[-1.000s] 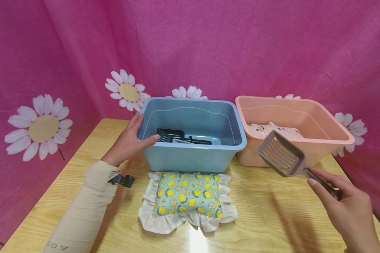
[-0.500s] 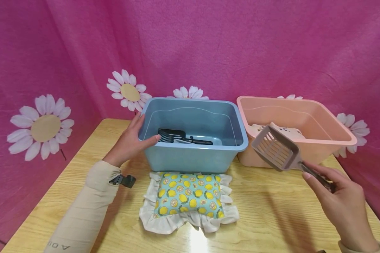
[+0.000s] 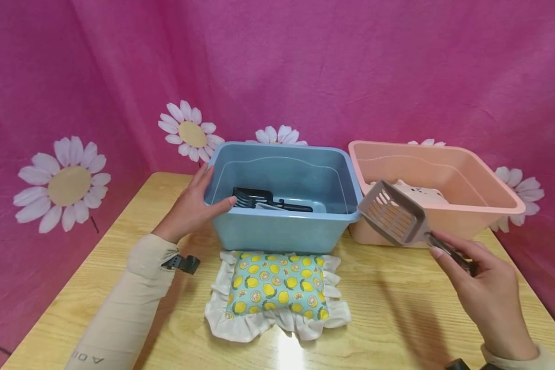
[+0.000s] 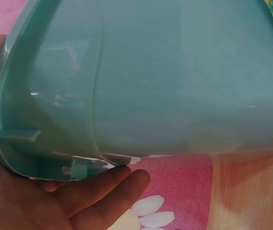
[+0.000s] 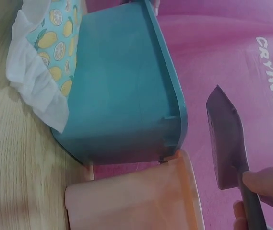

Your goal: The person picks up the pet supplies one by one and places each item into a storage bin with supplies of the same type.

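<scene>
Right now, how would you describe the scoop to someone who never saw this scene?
Find the peach bin, right of the blue bin. Near it, the right hand holds the scoop by its dark handle. Its slotted head is grey-brown, unlike the black tools in the blue bin.

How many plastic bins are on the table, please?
2: a blue bin behind the lemon-print pillow, and a salmon-pink bin right of the blue one.
</scene>
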`<state>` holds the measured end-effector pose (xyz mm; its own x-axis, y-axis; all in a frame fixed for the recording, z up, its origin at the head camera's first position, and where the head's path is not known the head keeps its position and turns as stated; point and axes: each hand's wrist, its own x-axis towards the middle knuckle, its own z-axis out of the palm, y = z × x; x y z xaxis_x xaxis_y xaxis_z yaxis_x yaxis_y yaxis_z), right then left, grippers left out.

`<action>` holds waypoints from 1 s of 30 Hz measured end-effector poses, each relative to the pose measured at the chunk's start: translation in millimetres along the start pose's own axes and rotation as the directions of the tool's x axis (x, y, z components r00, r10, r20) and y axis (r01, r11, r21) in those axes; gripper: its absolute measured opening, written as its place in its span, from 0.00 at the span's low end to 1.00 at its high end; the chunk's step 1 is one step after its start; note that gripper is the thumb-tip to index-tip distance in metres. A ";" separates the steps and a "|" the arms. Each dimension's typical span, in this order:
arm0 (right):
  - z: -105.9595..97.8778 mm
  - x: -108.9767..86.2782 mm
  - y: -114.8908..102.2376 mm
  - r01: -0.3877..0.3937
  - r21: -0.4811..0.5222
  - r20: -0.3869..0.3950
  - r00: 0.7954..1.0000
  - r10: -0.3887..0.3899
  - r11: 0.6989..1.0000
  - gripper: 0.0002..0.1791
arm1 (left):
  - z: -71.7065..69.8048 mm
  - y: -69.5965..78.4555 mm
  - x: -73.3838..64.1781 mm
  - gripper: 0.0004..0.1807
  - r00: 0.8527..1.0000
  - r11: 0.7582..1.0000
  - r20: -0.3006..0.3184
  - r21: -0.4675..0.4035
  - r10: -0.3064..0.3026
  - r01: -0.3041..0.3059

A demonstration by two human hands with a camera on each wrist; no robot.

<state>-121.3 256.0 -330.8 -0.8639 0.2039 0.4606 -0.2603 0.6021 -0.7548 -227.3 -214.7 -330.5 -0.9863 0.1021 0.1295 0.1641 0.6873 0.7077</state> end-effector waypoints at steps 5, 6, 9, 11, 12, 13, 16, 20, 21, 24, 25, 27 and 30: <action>2.3 1.5 -2.4 0.017 -0.037 -0.003 1.000 -0.017 0.999 0.19 | 0.1 1.2 1.1 0.56 1.000 1.000 0.001 0.002 0.004 -0.004; 3.0 1.9 -3.1 0.018 -0.033 0.000 1.000 -0.018 0.999 0.19 | 0.1 1.3 1.1 0.56 1.000 1.000 0.001 0.003 0.005 -0.005; 5.6 3.3 -5.3 0.024 -0.022 0.014 1.000 -0.024 0.999 0.19 | -0.4 1.6 0.4 0.56 1.000 1.000 -0.001 0.007 0.007 -0.007; 7.4 4.3 -6.5 0.029 -0.025 0.021 0.999 -0.028 0.999 0.19 | -1.0 1.7 0.0 0.56 1.000 1.000 -0.003 0.010 0.008 -0.008; 8.2 4.8 -7.1 0.033 -0.032 0.023 0.999 -0.032 0.999 0.19 | -1.3 1.7 -0.2 0.56 1.000 1.000 -0.004 0.012 0.009 -0.009; 9.1 5.5 -7.9 0.037 -0.038 0.023 0.999 -0.036 0.999 0.18 | -1.6 1.6 -0.2 0.56 1.000 1.000 -0.004 0.013 0.010 -0.010; 12.0 7.7 -9.7 0.048 -0.050 0.028 0.998 -0.047 0.998 0.19 | -2.2 1.4 0.3 0.56 1.000 1.000 -0.006 0.015 0.014 -0.014; 18.3 10.5 -12.6 0.058 -0.027 0.034 0.998 -0.057 0.998 0.19 | -1.9 0.6 0.5 0.56 1.000 1.000 -0.010 0.010 0.009 -0.009; 20.0 11.1 -13.0 0.061 -0.026 0.033 0.998 -0.060 0.998 0.18 | -1.7 0.3 0.6 0.56 1.000 1.000 -0.010 0.010 0.008 -0.008; 24.6 13.2 -13.0 0.068 -0.014 0.035 0.997 -0.067 0.998 0.18 | -1.2 -0.2 0.5 0.56 1.000 1.000 -0.011 0.009 0.011 -0.011; 25.8 13.8 -13.0 0.068 -0.013 0.035 0.997 -0.068 0.998 0.18 | -1.0 -0.3 0.4 0.55 1.000 1.000 -0.009 0.008 0.012 -0.012; 27.6 15.2 -12.7 0.075 -0.016 0.040 0.996 -0.074 0.997 0.18 | -0.7 -0.1 0.5 0.55 1.000 1.000 -0.007 0.007 0.013 -0.013; 29.4 17.1 -13.3 0.082 -0.009 0.050 0.995 -0.082 0.997 0.18 | 0.0 0.3 0.5 0.55 1.000 1.000 -0.001 -0.001 0.003 -0.003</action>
<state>-145.3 228.8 -326.6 -0.8603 0.1151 0.4967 -0.3263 0.6242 -0.7099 -227.8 -214.4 -330.2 -0.9858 0.1034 0.1324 0.1671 0.6860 0.7081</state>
